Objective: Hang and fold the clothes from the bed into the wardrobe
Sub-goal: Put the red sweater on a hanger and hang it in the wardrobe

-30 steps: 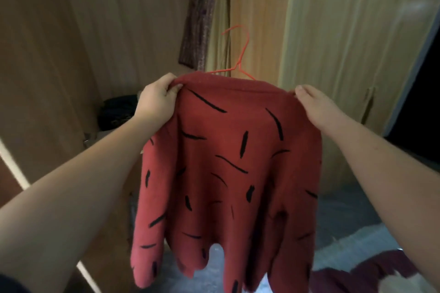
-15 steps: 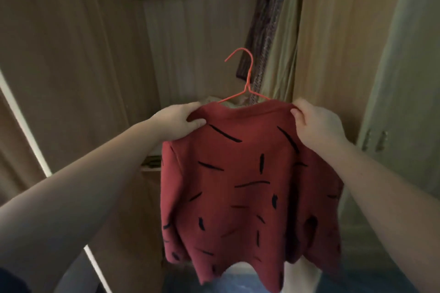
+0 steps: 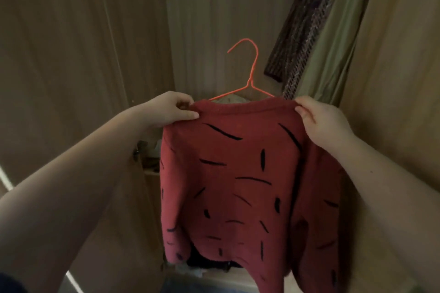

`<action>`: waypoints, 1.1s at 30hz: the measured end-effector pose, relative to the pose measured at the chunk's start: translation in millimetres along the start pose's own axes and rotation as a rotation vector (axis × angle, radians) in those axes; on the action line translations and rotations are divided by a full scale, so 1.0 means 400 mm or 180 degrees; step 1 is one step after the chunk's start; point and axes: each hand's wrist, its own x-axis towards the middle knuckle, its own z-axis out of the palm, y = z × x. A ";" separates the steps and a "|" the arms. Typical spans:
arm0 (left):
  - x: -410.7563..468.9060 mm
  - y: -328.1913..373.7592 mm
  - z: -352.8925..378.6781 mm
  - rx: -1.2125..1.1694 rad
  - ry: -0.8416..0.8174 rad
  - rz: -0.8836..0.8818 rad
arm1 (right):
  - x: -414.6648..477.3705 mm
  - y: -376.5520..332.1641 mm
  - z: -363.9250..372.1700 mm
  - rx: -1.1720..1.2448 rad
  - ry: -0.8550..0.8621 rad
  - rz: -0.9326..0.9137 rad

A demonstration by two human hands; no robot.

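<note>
A person's two bare arms reach forward into an open wooden wardrobe (image 3: 71, 78), holding up a red sweater (image 3: 238, 185) patterned with short black dashes. The sweater fills the centre and the lower part of the view, from about 4 o'clock round to 7 o'clock, and hangs with its hem loose and its sleeves drooping at the sides. It sits on a thin orange hanger (image 3: 250, 76), whose sloping arms disappear into the neckline and whose hook rises at 12 o'clock above the collar, in front of the pale back panel (image 3: 214, 19). The left hand (image 3: 166, 112), at 10 o'clock from the sweater's middle, pinches the left shoulder seam between thumb and curled fingers. The right hand (image 3: 321, 123), at 2 o'clock, grips the right shoulder with its fingers curled over the top edge. At 1 o'clock in the view a dark knitted garment (image 3: 307, 21) hangs inside the wardrobe, just beside an olive-green cloth (image 3: 338, 38). At 9 o'clock from the sweater a small shelf (image 3: 151, 171) holds a few dim items too dark to tell. Below the hem, at 6 o'clock, lies a heap of dark clothing (image 3: 209, 265).
</note>
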 end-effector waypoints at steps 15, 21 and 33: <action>0.408 -0.358 0.038 -0.0928 0.0213 0.0331 | 0.419 0.039 0.289 -0.0202 -0.0418 0.0407; 0.548 -0.457 0.062 0.0970 0.0680 0.0838 | 0.505 0.067 0.381 -0.0508 -0.0202 0.0510; 0.728 -0.405 -0.100 -0.0322 0.0906 0.0731 | 0.593 0.170 0.302 -0.0025 -0.0411 -0.0079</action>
